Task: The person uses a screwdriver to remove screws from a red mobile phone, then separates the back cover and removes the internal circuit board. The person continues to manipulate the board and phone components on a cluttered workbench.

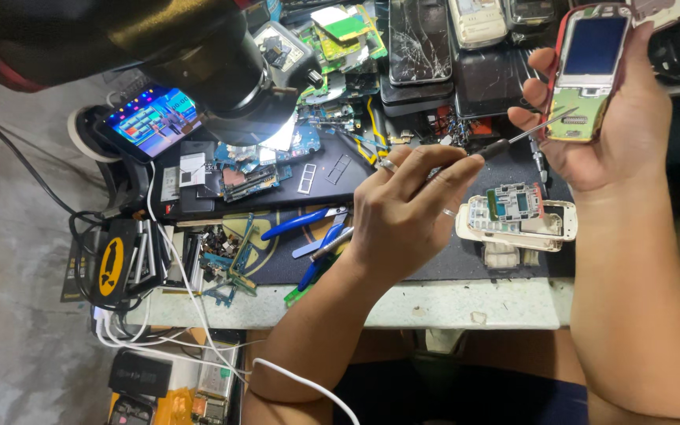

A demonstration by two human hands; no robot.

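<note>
Phone (pixel 588 75), a small one with its front shell off, sits raised in your right hand (pixel 615 118), well above the bench (pixel 450 303). You hold it upright, blue screen on top and green circuit board below, tilted toward your eyes so the board faces the tool. Your fingers wrap its edges and your thumb presses the left side, which likely keeps it steady against the push of the tip.

Your left hand (pixel 403 216) pinches a thin screwdriver (pixel 525 135) between thumb and fingers, near the dark grip; the metal shaft reaches across to the lower left edge of the board. Whether the tip is touching it, I cannot tell.

Just below the raised phone, a second opened handset (pixel 517 216) lies flat on the dark mat (pixel 450 264), its parts close enough to reach. Blue-handled pliers (pixel 301 224) lie to the left of your wrist. Farther back are loose circuit boards (pixel 344 31) and cracked phones (pixel 419 39). At far left a lit phone (pixel 155 118) stands propped on a stand under a dark microscope head (pixel 234 75).
</note>
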